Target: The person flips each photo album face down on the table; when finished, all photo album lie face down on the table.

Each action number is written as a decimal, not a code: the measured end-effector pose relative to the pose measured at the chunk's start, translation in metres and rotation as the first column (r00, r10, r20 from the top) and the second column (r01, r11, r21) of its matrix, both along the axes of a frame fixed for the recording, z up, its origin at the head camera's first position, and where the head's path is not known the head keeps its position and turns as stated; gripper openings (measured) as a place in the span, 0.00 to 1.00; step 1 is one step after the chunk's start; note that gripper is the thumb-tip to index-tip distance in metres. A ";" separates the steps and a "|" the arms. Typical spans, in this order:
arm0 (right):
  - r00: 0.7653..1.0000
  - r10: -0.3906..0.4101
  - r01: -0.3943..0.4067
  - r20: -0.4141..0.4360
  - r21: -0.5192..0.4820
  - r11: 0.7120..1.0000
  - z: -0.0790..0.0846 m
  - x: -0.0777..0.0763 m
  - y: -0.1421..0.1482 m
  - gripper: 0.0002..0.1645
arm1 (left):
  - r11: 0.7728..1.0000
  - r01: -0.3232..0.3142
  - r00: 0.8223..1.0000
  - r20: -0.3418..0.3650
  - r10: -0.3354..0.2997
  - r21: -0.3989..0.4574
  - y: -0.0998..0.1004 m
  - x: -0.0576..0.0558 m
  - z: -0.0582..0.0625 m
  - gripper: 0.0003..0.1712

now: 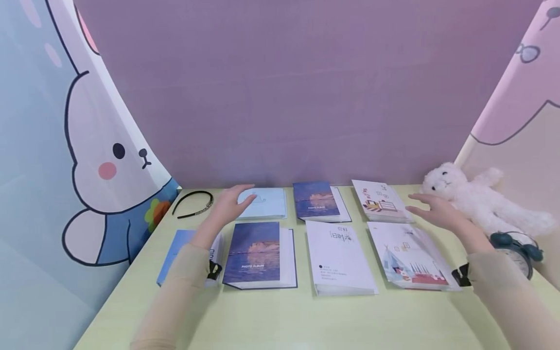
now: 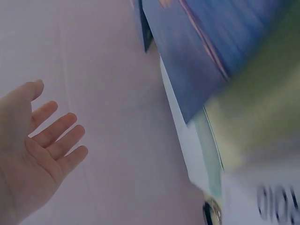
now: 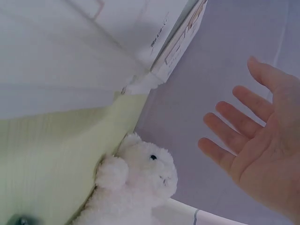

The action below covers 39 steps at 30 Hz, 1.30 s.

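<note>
My left hand is held with its fingers extended, near the left edge of a light blue album, and holds nothing. Over on the right, my right hand is also empty, fingers spread, between an album with a vehicle drawing and a white plush bear. Two dark blue photo albums lie in the middle, one behind the other. Beside the front one are a white album with dark lettering and an album with a tent drawing. My left forearm partly hides a blue album.
A black headband rests at the table's back left corner. A dark green alarm clock stands at the right, partly behind my right forearm. Cloth walls enclose the pale yellow table at the back and sides.
</note>
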State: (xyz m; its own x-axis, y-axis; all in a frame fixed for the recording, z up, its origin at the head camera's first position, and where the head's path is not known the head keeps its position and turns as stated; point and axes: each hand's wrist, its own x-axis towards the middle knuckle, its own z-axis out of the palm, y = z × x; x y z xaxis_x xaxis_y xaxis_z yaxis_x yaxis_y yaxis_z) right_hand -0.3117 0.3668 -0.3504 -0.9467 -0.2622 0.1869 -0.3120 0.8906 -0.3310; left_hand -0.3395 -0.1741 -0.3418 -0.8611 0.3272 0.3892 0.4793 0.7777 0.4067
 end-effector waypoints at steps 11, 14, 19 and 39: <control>0.999 0.031 -0.031 -0.014 -0.013 0.999 -0.006 -0.016 -0.016 0.34 | 0.993 0.080 0.995 0.060 -0.085 0.082 0.067 -0.019 0.005 0.25; 0.999 0.037 -0.037 -0.019 -0.007 0.999 -0.008 -0.020 -0.020 0.33 | 0.989 0.083 0.989 0.111 -0.097 0.120 0.085 -0.023 0.006 0.25; 0.999 0.041 -0.041 -0.017 0.007 0.999 -0.011 -0.026 -0.030 0.32 | 0.979 0.110 0.977 0.160 -0.138 0.173 0.111 -0.025 0.006 0.24; 0.995 0.101 -0.101 0.010 -0.035 0.994 -0.034 -0.046 -0.055 0.27 | 0.929 0.232 0.944 0.162 -0.286 0.290 0.202 -0.027 0.009 0.21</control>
State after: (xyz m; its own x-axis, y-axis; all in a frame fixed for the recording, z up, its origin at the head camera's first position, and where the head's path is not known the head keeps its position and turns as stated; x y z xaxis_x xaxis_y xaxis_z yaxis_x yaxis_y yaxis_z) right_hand -0.3576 0.3113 -0.3841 -0.9179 -0.3504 0.1861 -0.3957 0.8427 -0.3650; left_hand -0.3662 0.0279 -0.3331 -0.8284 0.4582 0.3222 0.5376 0.4888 0.6870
